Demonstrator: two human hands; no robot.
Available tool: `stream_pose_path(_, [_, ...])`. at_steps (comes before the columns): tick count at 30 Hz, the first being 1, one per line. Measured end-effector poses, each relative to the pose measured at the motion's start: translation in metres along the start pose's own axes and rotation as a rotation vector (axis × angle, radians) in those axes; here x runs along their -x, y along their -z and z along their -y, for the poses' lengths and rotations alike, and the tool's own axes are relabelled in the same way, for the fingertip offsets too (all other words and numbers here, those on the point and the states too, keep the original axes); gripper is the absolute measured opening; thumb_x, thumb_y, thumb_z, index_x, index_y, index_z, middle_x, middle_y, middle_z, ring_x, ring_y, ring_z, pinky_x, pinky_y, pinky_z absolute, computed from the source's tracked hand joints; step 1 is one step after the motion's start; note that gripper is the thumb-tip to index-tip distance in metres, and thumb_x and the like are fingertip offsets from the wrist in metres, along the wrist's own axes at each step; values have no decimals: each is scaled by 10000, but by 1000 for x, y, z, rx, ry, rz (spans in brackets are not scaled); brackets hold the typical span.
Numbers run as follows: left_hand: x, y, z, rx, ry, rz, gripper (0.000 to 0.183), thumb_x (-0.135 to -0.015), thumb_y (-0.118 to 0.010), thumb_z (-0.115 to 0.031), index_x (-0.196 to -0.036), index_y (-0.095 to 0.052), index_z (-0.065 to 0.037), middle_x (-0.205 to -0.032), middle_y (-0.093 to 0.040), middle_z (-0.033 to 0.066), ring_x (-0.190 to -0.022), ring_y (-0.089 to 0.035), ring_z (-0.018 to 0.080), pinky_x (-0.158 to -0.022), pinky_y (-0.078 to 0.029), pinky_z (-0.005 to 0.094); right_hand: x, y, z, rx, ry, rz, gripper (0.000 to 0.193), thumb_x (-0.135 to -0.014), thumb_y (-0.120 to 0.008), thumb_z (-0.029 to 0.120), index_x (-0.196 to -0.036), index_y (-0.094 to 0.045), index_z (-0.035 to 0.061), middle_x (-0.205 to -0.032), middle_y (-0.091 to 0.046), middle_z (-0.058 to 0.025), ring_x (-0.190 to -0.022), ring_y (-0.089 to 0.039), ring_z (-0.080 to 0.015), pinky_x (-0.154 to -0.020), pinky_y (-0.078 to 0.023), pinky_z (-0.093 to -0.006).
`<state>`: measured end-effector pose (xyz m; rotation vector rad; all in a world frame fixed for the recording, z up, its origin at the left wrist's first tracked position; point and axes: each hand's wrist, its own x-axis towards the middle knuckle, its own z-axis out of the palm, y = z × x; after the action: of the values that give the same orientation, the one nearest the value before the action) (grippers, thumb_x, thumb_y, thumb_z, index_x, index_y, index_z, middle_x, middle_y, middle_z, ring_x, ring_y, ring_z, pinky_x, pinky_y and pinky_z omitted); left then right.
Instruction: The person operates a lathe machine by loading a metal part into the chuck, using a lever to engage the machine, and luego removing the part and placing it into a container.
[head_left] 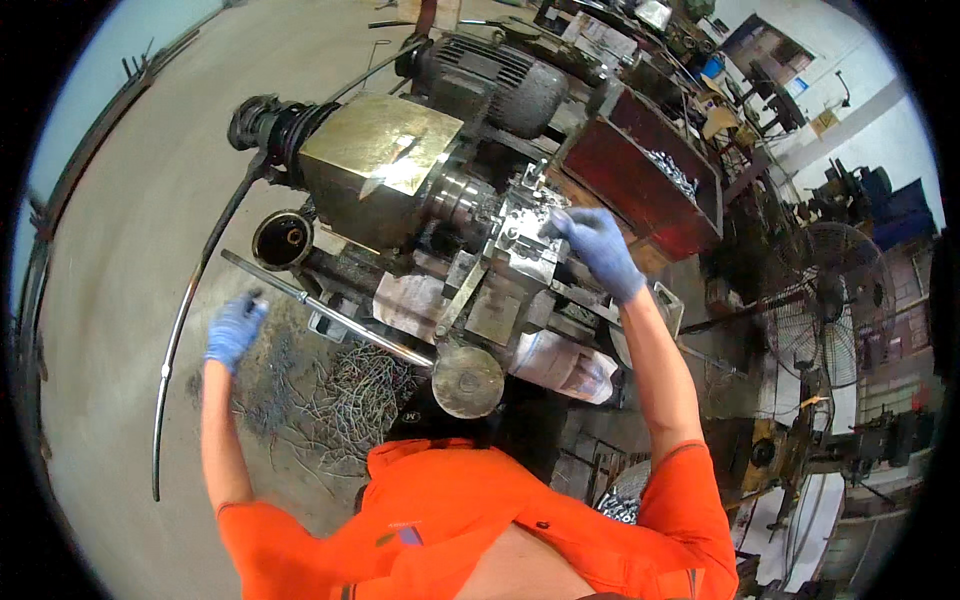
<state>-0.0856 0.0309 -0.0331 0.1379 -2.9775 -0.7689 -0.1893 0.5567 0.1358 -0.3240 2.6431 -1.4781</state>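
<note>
My right hand (602,252), in a blue-grey glove with dark fingertips, reaches to the metal tool slide (528,228) of a lathe-like machine. Its thumb and fingers are pinched together beside the slide; whatever small thing they may hold is hidden. To the right of the round chuck or spindle (462,197) sits this slide, covered in bright metal chips. My left hand (235,330), gloved alike, hangs in the air at the left with loosely curled, parted fingers and nothing visible in it. Nearest to it is a long metal lever (335,315), which slants down to a round metal disc (468,382).
A brass-coloured headstock cover (380,142) and a ribbed motor (490,85) stand behind. At the right are a dark red bin (640,175) with small metal parts and a fan (830,300). Curly swarf (355,400) covers the floor; a long bar (185,325) juts out left.
</note>
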Motion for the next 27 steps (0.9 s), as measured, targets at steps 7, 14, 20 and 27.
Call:
stream_pose_path(7, [42, 118, 17, -295, 263, -356, 336, -888, -518, -359, -1153, -594, -166, -935, -657, 146, -812, -639, 284, -742, -488, 389, -81, -51, 12, 555, -124, 219, 535, -742, -666, 496, -913, -684, -11, -831, -678, -170, -811, -646, -213, -776, -485, -328])
stream_pose_path(14, [56, 71, 58, -445, 412, -337, 410, -867, -489, -488, -1131, -600, -195, -920, -658, 135, -799, -638, 324, -702, -495, 418, -84, -53, 0, 392, -168, 155, 598, -747, -664, 503, -986, -649, -45, -946, -673, -173, -899, -636, -221, -807, -480, -327])
stream_pose_path(20, [39, 80, 56, -562, 470, -302, 360, -848, -515, -484, -1017, -621, -185, -812, -662, 127, -746, -636, 335, -668, -492, 440, -63, -55, 13, 165, -145, 90, 478, -773, -664, 453, -916, -680, -3, -819, -672, -103, -783, -595, -157, -754, -467, -309])
stream_pose_path(27, [20, 91, 58, -564, 376, -288, 331, -816, -560, -449, -880, -648, -137, -812, -653, 143, -760, -626, 349, -676, -488, 450, -71, -62, 5, 387, -11, -88, 418, -786, -656, 390, -911, -680, -8, -803, -684, -136, -771, -648, -205, -763, -484, -300])
